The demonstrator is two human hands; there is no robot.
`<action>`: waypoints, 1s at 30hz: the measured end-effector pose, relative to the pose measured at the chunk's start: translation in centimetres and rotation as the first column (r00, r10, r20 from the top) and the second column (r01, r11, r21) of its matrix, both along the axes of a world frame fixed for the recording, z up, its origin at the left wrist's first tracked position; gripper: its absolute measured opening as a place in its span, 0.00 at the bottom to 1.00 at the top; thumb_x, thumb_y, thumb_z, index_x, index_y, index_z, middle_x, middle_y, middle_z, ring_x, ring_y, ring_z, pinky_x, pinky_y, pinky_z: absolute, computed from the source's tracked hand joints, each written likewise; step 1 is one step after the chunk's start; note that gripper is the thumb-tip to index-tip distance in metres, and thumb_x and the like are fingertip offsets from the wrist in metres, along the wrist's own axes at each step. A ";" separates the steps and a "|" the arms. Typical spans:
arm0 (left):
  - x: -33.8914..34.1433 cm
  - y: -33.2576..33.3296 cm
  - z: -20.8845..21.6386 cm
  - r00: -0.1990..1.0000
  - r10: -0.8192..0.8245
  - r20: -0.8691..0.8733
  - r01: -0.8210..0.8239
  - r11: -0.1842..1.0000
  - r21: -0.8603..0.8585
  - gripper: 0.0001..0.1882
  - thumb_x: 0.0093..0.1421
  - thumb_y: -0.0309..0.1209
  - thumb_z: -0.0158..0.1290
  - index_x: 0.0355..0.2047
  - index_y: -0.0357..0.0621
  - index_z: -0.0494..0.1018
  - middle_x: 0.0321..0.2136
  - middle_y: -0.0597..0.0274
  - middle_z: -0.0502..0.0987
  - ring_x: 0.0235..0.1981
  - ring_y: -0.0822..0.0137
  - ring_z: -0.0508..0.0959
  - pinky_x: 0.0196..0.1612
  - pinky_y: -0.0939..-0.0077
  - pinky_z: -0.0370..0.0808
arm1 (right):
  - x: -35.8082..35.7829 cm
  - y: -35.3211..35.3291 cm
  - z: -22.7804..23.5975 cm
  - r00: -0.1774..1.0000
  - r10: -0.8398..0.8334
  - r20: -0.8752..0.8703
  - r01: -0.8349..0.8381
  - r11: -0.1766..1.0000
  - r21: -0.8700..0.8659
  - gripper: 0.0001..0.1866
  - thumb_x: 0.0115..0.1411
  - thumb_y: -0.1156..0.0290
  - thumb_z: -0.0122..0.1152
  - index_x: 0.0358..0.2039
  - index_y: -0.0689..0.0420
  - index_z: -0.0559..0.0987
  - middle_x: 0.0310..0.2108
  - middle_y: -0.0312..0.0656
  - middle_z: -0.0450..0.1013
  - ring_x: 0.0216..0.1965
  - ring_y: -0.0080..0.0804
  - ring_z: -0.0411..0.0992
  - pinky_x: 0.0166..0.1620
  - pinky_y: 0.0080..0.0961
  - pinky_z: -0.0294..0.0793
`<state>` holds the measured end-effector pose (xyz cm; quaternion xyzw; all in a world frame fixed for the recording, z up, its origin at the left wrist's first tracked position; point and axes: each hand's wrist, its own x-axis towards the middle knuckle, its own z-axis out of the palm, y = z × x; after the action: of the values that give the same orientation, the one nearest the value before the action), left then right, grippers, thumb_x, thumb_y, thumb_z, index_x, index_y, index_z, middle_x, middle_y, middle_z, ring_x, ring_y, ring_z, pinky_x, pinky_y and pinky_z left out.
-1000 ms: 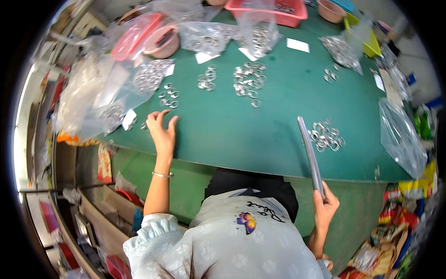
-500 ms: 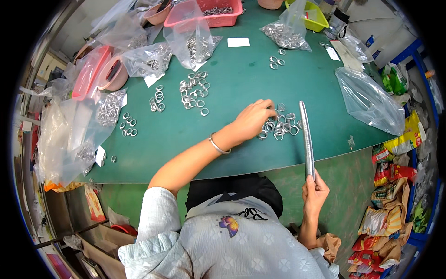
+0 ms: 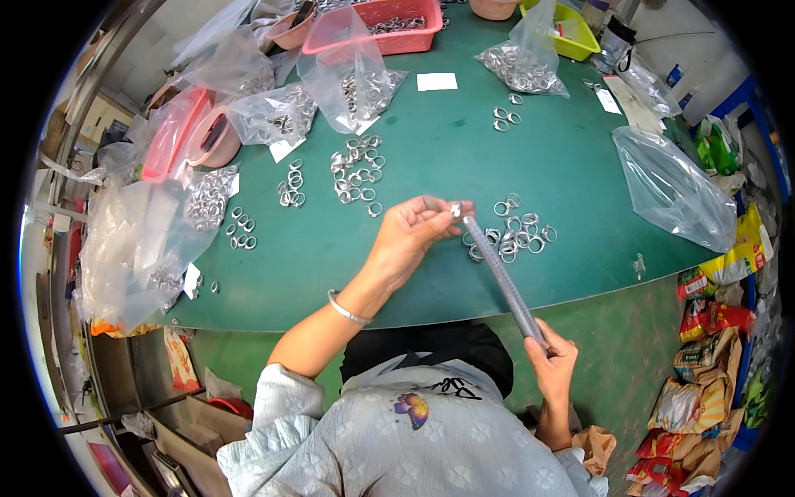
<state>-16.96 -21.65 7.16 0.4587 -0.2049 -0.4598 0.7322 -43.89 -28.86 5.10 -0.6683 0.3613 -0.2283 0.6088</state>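
Observation:
My left hand (image 3: 404, 236) is raised over the table, pinching a silver-coloured ring (image 3: 455, 210) between thumb and fingers. Just beside that ring is the narrow tip of a grey metal ring mandrel (image 3: 507, 286); whether the tip has entered the ring, I cannot tell. Its thick end sits in the closed fingers of my right hand (image 3: 553, 364), beyond the table's near edge, and the stick slants up to the left. Under and right of the mandrel lies a loose pile of rings (image 3: 523, 235). Another loose group of rings (image 3: 356, 174) lies left of my left hand.
Smaller ring groups (image 3: 291, 189) lie further left, and others (image 3: 506, 118) at the back. Clear bags of rings (image 3: 522, 69), a pink basket (image 3: 397, 41) and a yellow-green basket (image 3: 580, 45) line the far side. A flat plastic bag (image 3: 675, 195) lies at the right edge.
My left hand has lifted off the pile with a ring and moved left. The mandrel has tilted from nearly upright in view to leaning left, its tip now near that ring.

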 end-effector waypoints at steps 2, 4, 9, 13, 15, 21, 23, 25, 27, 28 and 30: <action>-0.6 1.1 0.6 0.999 -0.026 0.020 0.027 0.999 -0.039 0.04 0.57 0.22 0.49 0.33 0.37 0.68 0.44 0.43 0.71 0.45 0.60 0.73 0.48 0.71 0.71 | 0.4 0.1 0.8 0.998 0.067 -0.009 -0.068 0.995 -0.069 0.16 0.48 0.79 0.61 0.40 0.69 0.74 0.23 0.31 0.69 0.22 0.11 0.60 0.26 0.08 0.59; -1.1 1.8 1.2 0.999 -0.023 0.042 0.025 0.998 -0.053 0.13 0.55 0.20 0.50 0.41 0.36 0.65 0.42 0.43 0.72 0.44 0.59 0.74 0.50 0.69 0.70 | 0.5 0.1 1.2 0.994 0.112 -0.017 -0.114 0.987 -0.113 0.17 0.48 0.80 0.61 0.40 0.69 0.75 0.22 0.32 0.69 0.22 0.12 0.60 0.26 0.09 0.59; -3.1 2.9 1.3 0.953 -0.269 0.136 0.257 0.961 0.099 0.20 0.51 0.20 0.54 0.45 0.31 0.67 0.39 0.47 0.74 0.42 0.60 0.75 0.48 0.70 0.71 | 0.7 0.6 2.9 0.988 0.151 -0.037 -0.155 0.974 -0.165 0.17 0.47 0.80 0.62 0.39 0.69 0.75 0.22 0.37 0.71 0.23 0.13 0.63 0.27 0.11 0.63; -4.1 3.3 1.3 0.955 -0.296 0.003 0.295 0.953 0.071 0.16 0.47 0.21 0.58 0.37 0.30 0.73 0.39 0.46 0.74 0.41 0.59 0.76 0.47 0.69 0.71 | 0.7 0.7 4.0 0.977 0.196 -0.087 -0.208 0.965 -0.160 0.17 0.46 0.81 0.62 0.39 0.69 0.75 0.22 0.39 0.72 0.22 0.14 0.65 0.27 0.11 0.65; -4.0 3.3 1.6 0.952 -0.304 -0.028 0.305 0.952 0.026 0.15 0.43 0.23 0.61 0.34 0.32 0.74 0.37 0.48 0.75 0.39 0.61 0.76 0.46 0.71 0.72 | 0.7 1.0 4.3 0.977 0.206 -0.049 -0.212 0.957 -0.197 0.17 0.45 0.81 0.62 0.39 0.69 0.75 0.22 0.39 0.72 0.22 0.14 0.65 0.26 0.12 0.65; -4.0 3.4 2.1 0.956 -0.271 0.111 0.273 0.962 -0.008 0.16 0.39 0.26 0.65 0.30 0.33 0.76 0.29 0.60 0.72 0.29 0.71 0.73 0.33 0.80 0.71 | 0.7 1.0 4.5 0.970 0.242 -0.038 -0.244 0.938 -0.248 0.18 0.44 0.81 0.63 0.38 0.68 0.75 0.21 0.40 0.72 0.21 0.16 0.66 0.25 0.13 0.65; -4.1 3.6 2.4 0.953 -0.265 0.149 0.269 0.963 -0.006 0.16 0.40 0.26 0.65 0.30 0.33 0.76 0.28 0.61 0.72 0.28 0.72 0.72 0.31 0.81 0.70 | 0.6 1.0 4.4 0.968 0.251 -0.026 -0.250 0.936 -0.250 0.18 0.43 0.81 0.64 0.38 0.68 0.75 0.21 0.41 0.72 0.20 0.16 0.66 0.25 0.14 0.65; -4.3 3.8 2.8 0.950 -0.253 0.181 0.257 0.966 -0.001 0.15 0.40 0.26 0.65 0.30 0.33 0.76 0.27 0.61 0.72 0.28 0.73 0.72 0.30 0.82 0.70 | 0.6 1.2 4.0 0.969 0.246 0.004 -0.238 0.940 -0.244 0.19 0.42 0.81 0.64 0.38 0.68 0.76 0.21 0.42 0.72 0.20 0.17 0.67 0.25 0.14 0.66; -4.5 3.9 3.2 0.950 -0.233 0.209 0.236 0.972 0.008 0.15 0.40 0.26 0.64 0.30 0.34 0.76 0.27 0.61 0.71 0.28 0.73 0.72 0.30 0.81 0.70 | 0.5 1.1 3.5 0.968 0.252 0.013 -0.238 0.929 -0.285 0.19 0.41 0.80 0.65 0.38 0.68 0.76 0.21 0.43 0.73 0.19 0.18 0.67 0.25 0.15 0.66; -4.6 4.0 3.2 0.948 -0.231 0.220 0.236 0.972 0.004 0.15 0.41 0.25 0.64 0.30 0.34 0.76 0.27 0.61 0.72 0.28 0.73 0.72 0.30 0.81 0.70 | 0.4 1.0 3.4 0.967 0.254 0.019 -0.236 0.923 -0.303 0.20 0.41 0.80 0.66 0.38 0.68 0.76 0.21 0.43 0.73 0.19 0.19 0.68 0.25 0.15 0.66; -4.6 4.0 3.3 0.943 -0.228 0.244 0.236 0.972 -0.003 0.14 0.41 0.25 0.64 0.30 0.34 0.75 0.26 0.61 0.72 0.28 0.72 0.72 0.30 0.81 0.70 | 0.5 1.0 3.3 0.966 0.257 0.018 -0.234 0.908 -0.348 0.20 0.40 0.79 0.66 0.37 0.68 0.76 0.21 0.44 0.73 0.18 0.21 0.68 0.24 0.16 0.66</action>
<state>-21.57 -17.65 10.41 0.4723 -0.3524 -0.4803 0.6497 -43.40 -27.89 8.39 -0.7966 0.2095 -0.2306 0.5181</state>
